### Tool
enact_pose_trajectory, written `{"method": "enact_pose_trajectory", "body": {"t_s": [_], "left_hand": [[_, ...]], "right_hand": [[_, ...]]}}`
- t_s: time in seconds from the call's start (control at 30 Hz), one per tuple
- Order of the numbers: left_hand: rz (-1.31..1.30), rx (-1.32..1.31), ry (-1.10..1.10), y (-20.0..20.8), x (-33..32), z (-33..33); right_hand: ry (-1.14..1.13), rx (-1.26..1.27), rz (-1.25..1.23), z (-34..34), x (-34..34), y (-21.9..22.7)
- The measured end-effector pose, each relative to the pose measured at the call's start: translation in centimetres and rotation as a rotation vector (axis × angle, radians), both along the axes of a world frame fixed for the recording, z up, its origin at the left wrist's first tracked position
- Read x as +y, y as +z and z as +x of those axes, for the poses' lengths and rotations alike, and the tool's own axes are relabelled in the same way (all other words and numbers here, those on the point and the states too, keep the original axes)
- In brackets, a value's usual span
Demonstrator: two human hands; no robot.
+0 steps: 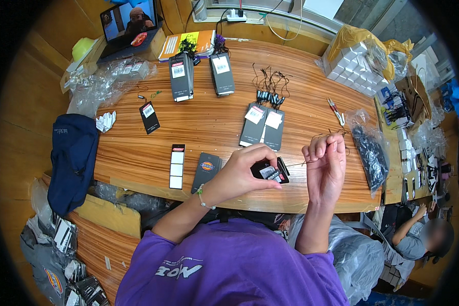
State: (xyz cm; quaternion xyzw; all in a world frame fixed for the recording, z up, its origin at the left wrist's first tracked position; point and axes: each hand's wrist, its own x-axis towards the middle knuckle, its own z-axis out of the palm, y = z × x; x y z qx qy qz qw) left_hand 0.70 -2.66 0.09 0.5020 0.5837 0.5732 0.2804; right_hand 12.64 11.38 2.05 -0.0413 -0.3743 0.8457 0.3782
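My left hand (247, 168) is closed on a black hang tag (271, 173), thumb and fingers on its edges. From the tag a thin dark cord (296, 164) runs across to my right hand (325, 160), whose fingers are curled and pinch the cord. Below my left wrist lies a stack of dark grey tags (207, 166) with a round logo. Left of it is a strip with white panels (177, 167). Just beyond my hands, two piles of grey tags (262, 125) lie side by side, their black strings (270, 84) stretched away from me.
Two taller tag stacks (181, 76) stand further back. A single black tag (149, 117) lies left. Red-handled snips (335, 111) and a bag of black strings (370, 153) are at right, with white boxes (354, 66) behind. A navy pouch (74, 160) lies far left. Another person (418, 234) sits at right.
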Motion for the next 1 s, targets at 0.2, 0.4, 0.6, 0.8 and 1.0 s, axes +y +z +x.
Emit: {"method": "enact_pose_trajectory", "body": {"t_s": [0.2,0.4,0.6,0.8,1.0], "left_hand": [[0.042,0.105,0.15,-0.4,-0.1,0.2],[0.2,0.336,0.293,1.6,-0.3,-1.3],[0.233,0.311,0.277,1.8,-0.3,-1.2],[0.225,0.284,0.247,1.7,-0.2,-1.3],[0.21,0.243,0.225,1.3,-0.2,-1.5]], "right_hand": [[0.013,-0.211,0.271,0.9,-0.9,0.8],[0.047,-0.531,0.567,0.6,-2.1,1.7],[0.061,-0.567,0.597,0.1,-2.5,1.4],[0.079,-0.561,0.538,0.1,-2.3,1.2],[0.123,-0.534,0.452,0.0,-2.3,0.9]]}}
